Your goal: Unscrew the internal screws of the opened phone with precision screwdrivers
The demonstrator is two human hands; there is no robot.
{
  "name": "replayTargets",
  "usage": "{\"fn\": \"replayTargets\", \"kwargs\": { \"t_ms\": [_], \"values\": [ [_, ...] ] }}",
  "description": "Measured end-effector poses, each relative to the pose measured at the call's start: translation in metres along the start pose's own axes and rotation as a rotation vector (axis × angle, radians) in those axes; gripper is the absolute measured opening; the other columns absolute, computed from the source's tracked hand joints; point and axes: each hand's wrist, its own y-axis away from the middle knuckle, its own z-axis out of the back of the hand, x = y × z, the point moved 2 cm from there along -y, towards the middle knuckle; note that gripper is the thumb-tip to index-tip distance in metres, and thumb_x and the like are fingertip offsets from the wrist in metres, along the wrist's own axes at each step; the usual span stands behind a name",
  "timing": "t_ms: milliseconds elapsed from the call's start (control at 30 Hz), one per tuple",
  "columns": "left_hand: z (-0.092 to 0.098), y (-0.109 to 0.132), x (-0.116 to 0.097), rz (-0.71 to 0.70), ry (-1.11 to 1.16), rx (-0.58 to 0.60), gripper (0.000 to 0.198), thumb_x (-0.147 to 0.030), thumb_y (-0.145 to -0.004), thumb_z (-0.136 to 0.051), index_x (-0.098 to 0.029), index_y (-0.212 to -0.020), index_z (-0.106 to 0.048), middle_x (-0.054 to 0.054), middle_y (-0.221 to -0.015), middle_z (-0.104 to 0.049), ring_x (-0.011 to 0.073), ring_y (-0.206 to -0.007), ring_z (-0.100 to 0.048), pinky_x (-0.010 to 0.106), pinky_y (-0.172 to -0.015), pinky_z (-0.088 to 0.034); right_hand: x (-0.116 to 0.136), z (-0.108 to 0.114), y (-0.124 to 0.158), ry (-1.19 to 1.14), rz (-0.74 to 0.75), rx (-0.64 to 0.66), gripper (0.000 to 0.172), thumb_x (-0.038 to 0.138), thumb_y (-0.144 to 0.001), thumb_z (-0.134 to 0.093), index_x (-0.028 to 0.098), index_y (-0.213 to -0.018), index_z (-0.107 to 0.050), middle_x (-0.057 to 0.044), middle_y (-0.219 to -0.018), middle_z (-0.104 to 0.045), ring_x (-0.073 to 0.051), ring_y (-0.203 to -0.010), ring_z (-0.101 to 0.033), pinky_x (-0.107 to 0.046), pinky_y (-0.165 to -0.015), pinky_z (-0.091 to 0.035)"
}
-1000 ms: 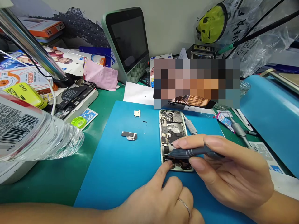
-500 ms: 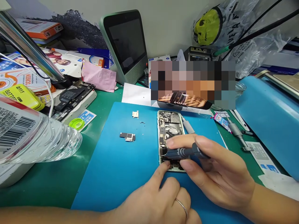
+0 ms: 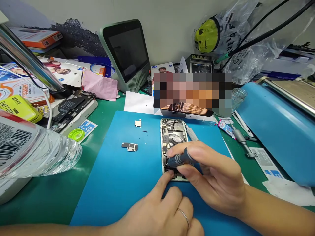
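Observation:
An opened smartphone [image 3: 175, 131] lies on the blue mat [image 3: 103, 196], its inner parts bare. My right hand [image 3: 211, 167] is closed around a small dark grey screwdriver [image 3: 178, 160], tilted with its tip end down at the phone's left edge; the tip itself is hidden. My left hand [image 3: 164, 206] wears a ring and rests in front of the phone. Its index fingertip touches the phone's lower left, with the other fingers loosely curled and the thumb out of sight. Left of the phone lie a black and silver metal part [image 3: 130, 147], a small square plate [image 3: 138, 123] and tiny bits.
A clear bottle [image 3: 56, 147] leans in at left, near another opened phone [image 3: 71, 106]. A screen device [image 3: 128, 49] stands behind the mat. Behind the phone is a propped, partly pixelated display [image 3: 187, 108]. Another screwdriver [image 3: 192, 132] lies beside the phone; a blue case [image 3: 275, 131] stands right.
The whole view has shifted slightly, so things sit further left and lower. The screwdriver has tilted a little in my right hand; my left index finger keeps its place on the phone.

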Motion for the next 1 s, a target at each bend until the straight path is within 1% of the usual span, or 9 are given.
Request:
{"fn": "replayTargets", "kwargs": {
  "t_ms": [133, 233, 300, 433, 633, 700, 833, 900, 1000],
  "values": [
    [0.0, -0.001, 0.0, -0.003, -0.007, -0.009, 0.028, -0.025, -0.09, -0.061, -0.022, -0.069, -0.043, -0.004, -0.062, -0.05, 0.0151, -0.055, -0.041, 0.042, -0.091, -0.048, 0.001, 0.001, -0.003, 0.006, 0.018, 0.003, 0.072, -0.006, -0.087, -0.057, 0.024, -0.149, -0.039, -0.009, -0.117, -0.066, -0.019, -0.106, -0.068, -0.036, -0.089, -0.065],
    [0.0, -0.001, 0.0, -0.008, -0.009, -0.013, 0.028, -0.026, -0.09, -0.061, -0.022, -0.069, -0.043, -0.004, -0.062, -0.05, 0.0149, -0.055, -0.041, 0.042, -0.089, -0.048, 0.002, 0.001, -0.005, 0.026, 0.013, 0.014, 0.066, -0.004, -0.09, -0.054, 0.024, -0.148, -0.041, -0.011, -0.121, -0.067, -0.02, -0.114, -0.067, -0.037, -0.093, -0.063],
    [0.0, -0.001, 0.0, -0.003, -0.016, -0.021, 0.028, -0.026, -0.089, -0.063, -0.022, -0.069, -0.044, -0.004, -0.062, -0.051, 0.0147, -0.054, -0.04, 0.043, -0.089, -0.049, 0.003, 0.001, -0.006, 0.021, 0.023, 0.019, 0.064, -0.003, -0.092, -0.051, 0.024, -0.148, -0.04, -0.012, -0.123, -0.067, -0.02, -0.116, -0.067, -0.037, -0.093, -0.062],
    [0.0, 0.0, 0.0, -0.003, -0.009, -0.032, 0.028, -0.028, -0.091, -0.06, -0.022, -0.068, -0.045, -0.003, -0.063, -0.052, 0.0154, -0.055, -0.042, 0.043, -0.089, -0.048, 0.005, 0.002, -0.007, 0.011, 0.042, 0.018, 0.06, -0.001, -0.093, -0.05, 0.024, -0.148, -0.043, -0.011, -0.117, -0.067, -0.02, -0.109, -0.068, -0.039, -0.091, -0.063],
    [0.001, -0.001, -0.001, -0.009, -0.01, 0.005, 0.034, -0.038, -0.096, -0.056, -0.022, -0.068, -0.046, -0.002, -0.063, -0.053, 0.0161, -0.056, -0.042, 0.045, -0.092, -0.047, 0.007, 0.004, -0.011, 0.107, 0.06, 0.024, 0.055, 0.002, -0.093, -0.054, 0.025, -0.142, -0.051, -0.008, -0.108, -0.063, -0.018, -0.102, -0.066, -0.034, -0.087, -0.063],
    [0.0, -0.001, -0.001, -0.007, -0.007, 0.011, 0.036, -0.043, -0.097, -0.056, -0.022, -0.069, -0.047, -0.002, -0.064, -0.053, 0.0161, -0.057, -0.043, 0.045, -0.091, -0.047, 0.007, 0.004, -0.011, 0.112, 0.062, 0.031, 0.052, 0.006, -0.096, -0.051, 0.025, -0.144, -0.049, -0.009, -0.111, -0.063, -0.018, -0.105, -0.066, -0.034, -0.089, -0.062],
    [-0.002, 0.0, 0.0, -0.014, 0.008, -0.001, 0.037, -0.045, -0.097, -0.057, -0.022, -0.07, -0.048, -0.002, -0.065, -0.053, 0.0156, -0.057, -0.043, 0.043, -0.089, -0.048, 0.006, 0.005, -0.009, 0.015, 0.052, 0.038, 0.047, 0.016, -0.103, -0.04, 0.022, -0.149, -0.043, -0.011, -0.123, -0.063, -0.021, -0.117, -0.062, -0.04, -0.098, -0.059],
    [-0.001, 0.0, 0.001, -0.011, 0.018, -0.002, 0.037, -0.045, -0.097, -0.057, -0.022, -0.069, -0.048, -0.002, -0.064, -0.053, 0.0156, -0.057, -0.043, 0.043, -0.089, -0.048, 0.006, 0.005, -0.008, 0.008, 0.047, 0.039, 0.046, 0.02, -0.105, -0.038, 0.023, -0.15, -0.044, -0.011, -0.122, -0.064, -0.021, -0.114, -0.062, -0.04, -0.098, -0.059],
    [0.0, -0.001, 0.002, -0.013, 0.036, 0.013, 0.036, -0.045, -0.098, -0.056, -0.021, -0.071, -0.05, -0.002, -0.064, -0.055, 0.0159, -0.056, -0.044, 0.044, -0.091, -0.049, 0.008, 0.006, -0.007, 0.059, 0.085, 0.043, 0.044, 0.023, -0.105, -0.038, 0.021, -0.148, -0.047, -0.01, -0.119, -0.064, -0.021, -0.108, -0.06, -0.037, -0.095, -0.059]
  ]
}}
